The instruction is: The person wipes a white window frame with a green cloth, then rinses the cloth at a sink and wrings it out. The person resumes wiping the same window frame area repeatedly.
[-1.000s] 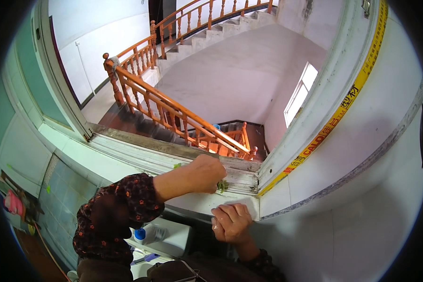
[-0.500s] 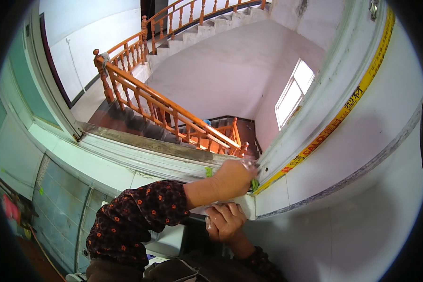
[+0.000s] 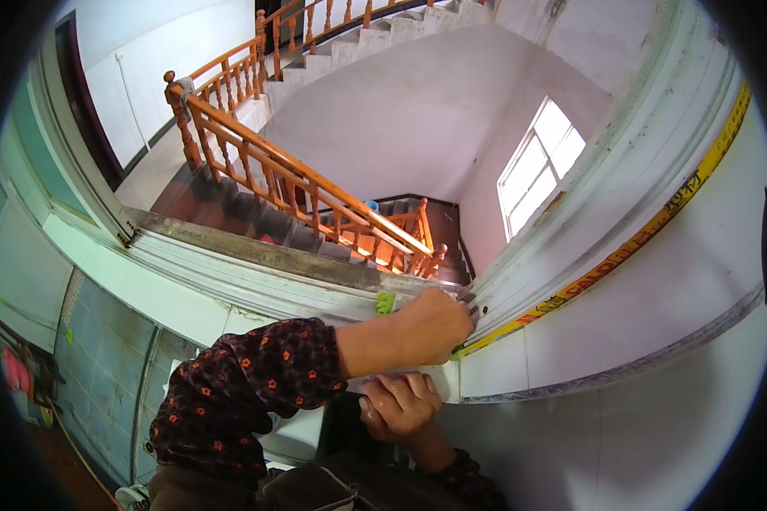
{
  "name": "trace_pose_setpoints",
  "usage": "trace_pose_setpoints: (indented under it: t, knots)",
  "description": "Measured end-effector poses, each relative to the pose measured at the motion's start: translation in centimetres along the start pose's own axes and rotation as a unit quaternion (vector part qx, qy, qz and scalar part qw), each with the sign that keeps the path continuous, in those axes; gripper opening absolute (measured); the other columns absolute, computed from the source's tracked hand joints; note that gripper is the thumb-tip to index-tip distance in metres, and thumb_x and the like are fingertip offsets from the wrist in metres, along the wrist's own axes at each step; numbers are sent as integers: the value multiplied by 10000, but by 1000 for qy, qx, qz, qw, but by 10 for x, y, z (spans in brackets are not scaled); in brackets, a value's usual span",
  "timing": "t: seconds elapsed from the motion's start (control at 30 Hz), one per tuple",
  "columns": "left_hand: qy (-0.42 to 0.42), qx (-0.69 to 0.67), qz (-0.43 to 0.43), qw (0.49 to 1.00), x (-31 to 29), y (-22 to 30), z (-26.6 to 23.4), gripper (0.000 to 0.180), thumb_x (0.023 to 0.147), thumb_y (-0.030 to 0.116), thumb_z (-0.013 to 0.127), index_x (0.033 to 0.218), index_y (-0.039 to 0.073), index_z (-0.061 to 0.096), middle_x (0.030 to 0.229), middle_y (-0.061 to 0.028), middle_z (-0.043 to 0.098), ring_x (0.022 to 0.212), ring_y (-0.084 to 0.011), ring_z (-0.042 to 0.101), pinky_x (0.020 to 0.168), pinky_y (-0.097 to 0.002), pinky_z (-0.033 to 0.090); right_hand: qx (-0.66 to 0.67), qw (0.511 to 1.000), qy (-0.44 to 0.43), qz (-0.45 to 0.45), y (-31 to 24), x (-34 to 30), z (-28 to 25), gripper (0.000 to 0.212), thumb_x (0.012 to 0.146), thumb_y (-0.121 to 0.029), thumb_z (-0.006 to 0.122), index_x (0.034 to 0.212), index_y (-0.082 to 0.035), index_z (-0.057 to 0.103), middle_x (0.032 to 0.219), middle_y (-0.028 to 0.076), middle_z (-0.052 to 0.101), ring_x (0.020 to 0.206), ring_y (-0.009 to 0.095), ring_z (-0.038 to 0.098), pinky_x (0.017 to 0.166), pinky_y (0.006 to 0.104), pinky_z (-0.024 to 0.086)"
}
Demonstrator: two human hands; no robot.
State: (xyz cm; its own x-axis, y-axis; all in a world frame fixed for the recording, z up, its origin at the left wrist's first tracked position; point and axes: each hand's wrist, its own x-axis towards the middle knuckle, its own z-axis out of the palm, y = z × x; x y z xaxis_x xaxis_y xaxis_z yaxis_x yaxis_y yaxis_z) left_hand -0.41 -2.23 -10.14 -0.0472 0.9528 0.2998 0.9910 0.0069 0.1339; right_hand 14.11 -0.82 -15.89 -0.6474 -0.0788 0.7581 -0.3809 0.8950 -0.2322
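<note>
My left hand (image 3: 430, 328) reaches in from the left on a dark sleeve with orange flowers. It is closed on a small green cloth (image 3: 385, 302) and presses it against the white window frame (image 3: 256, 289), at the frame's lower right corner. Just below, my right hand (image 3: 400, 404) lies on the white ledge (image 3: 447, 381) with its fingers curled over the edge. Most of the cloth is hidden under the left hand.
Beyond the frame is a stairwell with orange wooden banisters (image 3: 315, 192), grey steps and a bright window (image 3: 537, 162). A yellow printed tape (image 3: 622, 255) runs up the white frame on the right. Pale tiles (image 3: 102, 358) cover the wall at lower left.
My left hand has slid to the right along the frame, with the green cloth, into the corner. The right hand stayed on the ledge. The view shifted a little.
</note>
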Motion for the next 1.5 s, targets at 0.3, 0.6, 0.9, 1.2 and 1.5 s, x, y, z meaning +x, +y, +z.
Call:
trace_pose_setpoints:
  t: [0.3, 0.6, 0.9, 1.2, 1.5]
  knots:
    - [-27, -183, -86, 979, -32, -29, -59, 201, 764, 201, 668, 892, 46, 668, 839, -166, 671, 794, -387, 661, 697, -511, 508, -17, 1000, -25, -3, 2, 1, -4, 199, 769, -239, 746, 941, -139, 745, 953, 7, 688, 755, 197, 611, 650, 350, 479]
    - [-127, -103, -13, 986, -76, -48, -86, 401, 758, 398, 781, 923, 44, 690, 848, -102, 626, 919, -323, 615, 742, -455, 488, -21, 998, -49, 13, 2, -4, -4, 269, 783, -256, 768, 1033, -177, 711, 986, -22, 677, 761, 180, 618, 656, 311, 492]
    - [-26, -126, 115, 985, -29, -37, -29, 321, 708, 178, 690, 1025, 143, 723, 872, -59, 591, 937, -288, 607, 790, -425, 489, -39, 997, -59, 5, 2, -5, -4, 291, 724, -250, 783, 995, -186, 700, 978, -20, 642, 772, 210, 582, 659, 341, 473]
    - [-25, -108, 135, 985, -16, -37, -4, 336, 677, 160, 702, 1010, 179, 739, 864, -35, 589, 952, -258, 601, 845, -422, 438, -26, 998, -63, 10, 3, -2, -5, 315, 710, -251, 799, 996, -179, 688, 968, -16, 633, 758, 211, 577, 641, 341, 465]
    - [1, -169, 106, 980, -18, -39, 3, 292, 685, 117, 711, 969, 184, 727, 865, -32, 583, 960, -267, 588, 840, -421, 422, -23, 997, -65, 18, 1, 0, -5, 307, 724, -235, 790, 1005, -182, 679, 966, -16, 634, 765, 210, 579, 637, 340, 460]
